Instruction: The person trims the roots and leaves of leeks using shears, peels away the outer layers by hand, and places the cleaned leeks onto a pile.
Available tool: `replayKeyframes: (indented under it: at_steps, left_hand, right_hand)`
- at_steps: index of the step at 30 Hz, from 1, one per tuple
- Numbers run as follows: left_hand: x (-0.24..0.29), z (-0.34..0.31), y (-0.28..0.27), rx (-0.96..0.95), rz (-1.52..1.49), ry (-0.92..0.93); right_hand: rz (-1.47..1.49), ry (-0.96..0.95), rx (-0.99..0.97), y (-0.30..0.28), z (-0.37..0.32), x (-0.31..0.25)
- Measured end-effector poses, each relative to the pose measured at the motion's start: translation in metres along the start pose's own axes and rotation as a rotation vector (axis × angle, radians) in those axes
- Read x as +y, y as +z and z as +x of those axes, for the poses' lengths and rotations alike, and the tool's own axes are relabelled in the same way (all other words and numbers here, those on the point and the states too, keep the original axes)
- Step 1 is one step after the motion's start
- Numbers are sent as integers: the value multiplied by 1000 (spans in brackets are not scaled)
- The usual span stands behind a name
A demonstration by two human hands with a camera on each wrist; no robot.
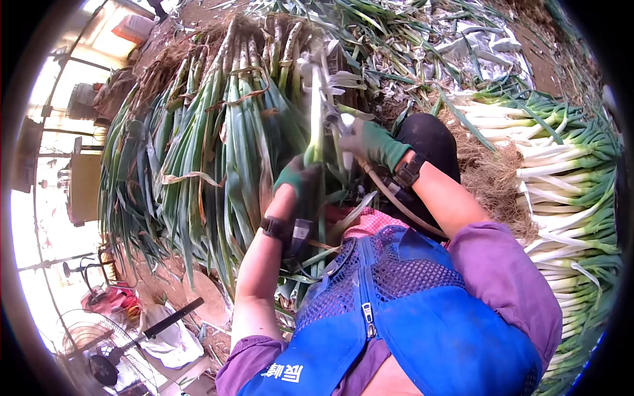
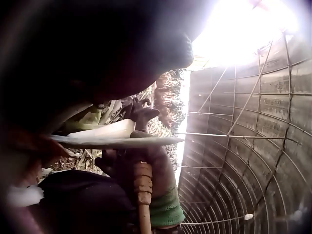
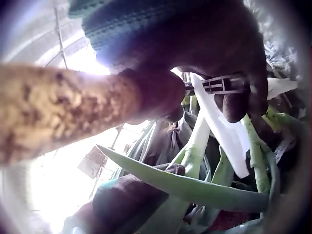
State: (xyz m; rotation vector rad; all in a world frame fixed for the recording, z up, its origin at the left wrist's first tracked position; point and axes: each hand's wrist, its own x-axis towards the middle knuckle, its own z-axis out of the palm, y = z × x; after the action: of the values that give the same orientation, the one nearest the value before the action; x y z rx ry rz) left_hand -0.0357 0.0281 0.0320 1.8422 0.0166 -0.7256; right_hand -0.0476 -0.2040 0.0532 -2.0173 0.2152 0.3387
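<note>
My gloved left hand (image 1: 297, 177) grips a long green onion (image 1: 316, 109) where its white stalk turns green, root end pointing away from me. Loose pale skin (image 1: 343, 80) flares off the stalk. Just to the right, my gloved right hand (image 1: 373, 140) holds an air gun fed by a tan hose (image 1: 396, 197); the fingers cover most of the tool. A ribbed hose fitting (image 2: 143, 183) shows below that hand in the left wrist view. In the right wrist view, a slotted dark part (image 3: 224, 85) sits by the fingers, and a white strip of skin (image 3: 222, 129) hangs below them.
A thick heap of unpeeled green onions (image 1: 218, 138) lies to the left, roots away. Cleaned white-stalked onions (image 1: 555, 171) are stacked along the right. Peeled scraps (image 1: 475, 49) litter the ground ahead. A fan (image 1: 105, 363) stands at lower left; my dark-clothed knee (image 1: 432, 142) is beside the right hand.
</note>
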Motion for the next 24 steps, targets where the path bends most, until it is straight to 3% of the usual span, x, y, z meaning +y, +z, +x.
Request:
replayKeyframes:
  at_steps: [4,8,11,14,15,18,21,23,24]
  left_hand:
    - [1,-1,-6,31,30,-37]
    - [2,-4,-10,21,86,-6]
    - [-11,6,-14,90,429,62]
    - [-8,4,-14,117,641,40]
    - [-4,0,-12,121,701,38]
    - [9,-14,-1,145,843,43]
    - [11,-22,4,160,932,47]
    - [9,-24,5,172,930,62]
    - [8,-24,5,176,927,70]
  right_hand:
    - [-73,-51,-157,0,-8,7]
    - [-15,60,-46,7,-20,15]
    - [118,32,-47,-6,-26,-4]
    - [-55,32,-92,-2,4,3]
    - [14,-41,-21,2,13,6]
    - [26,55,-29,-5,36,-14]
    - [18,130,-44,9,90,14]
    - [21,222,-83,8,87,7]
    - [5,150,-119,9,79,9]
